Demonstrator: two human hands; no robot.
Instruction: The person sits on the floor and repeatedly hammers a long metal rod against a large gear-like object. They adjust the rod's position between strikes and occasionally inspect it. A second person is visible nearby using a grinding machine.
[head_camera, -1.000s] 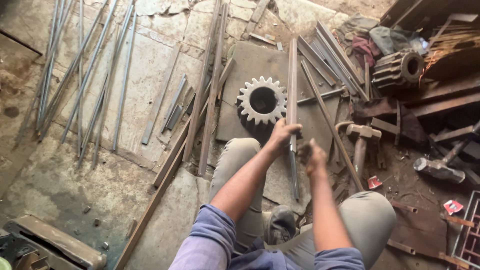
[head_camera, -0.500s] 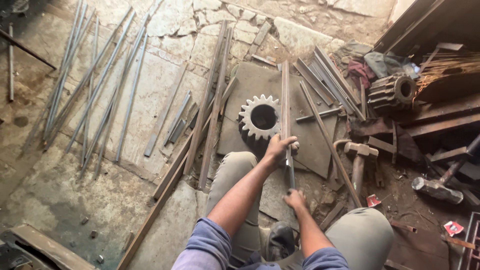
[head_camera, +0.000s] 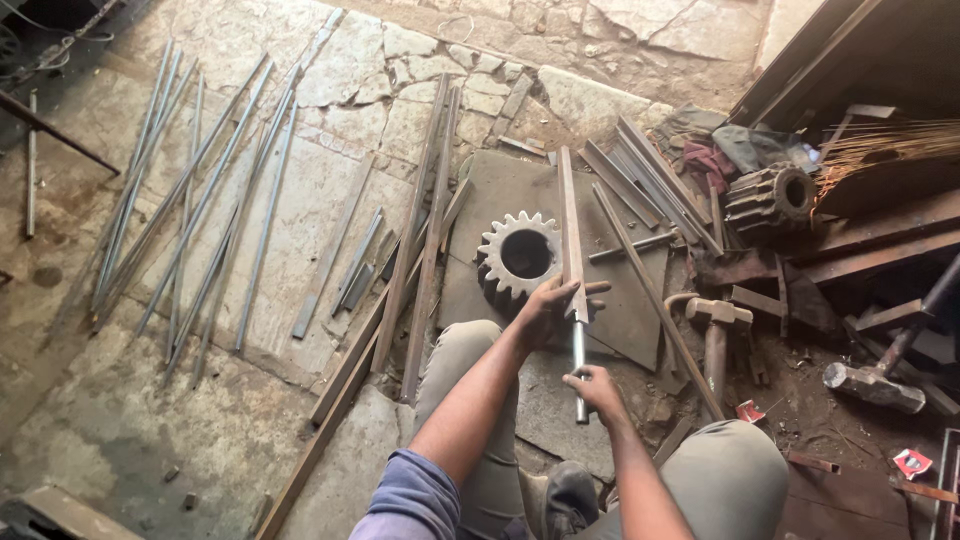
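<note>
I sit on the ground with my knees drawn up. My left hand grips a long flat steel bar that runs away from me over a dark metal plate. My right hand holds a thin round steel rod near its lower end, upright against the bar. A pale toothed gear lies on the plate just left of the bar.
Several long rods and flat strips lie spread on the stone floor to the left. A hammer, a sledgehammer, a dark gear and scrap steel crowd the right side.
My right hand has slid down toward me along the rod. My left hand stays on the flat bar. The camera has tilted, showing more floor on the left.
</note>
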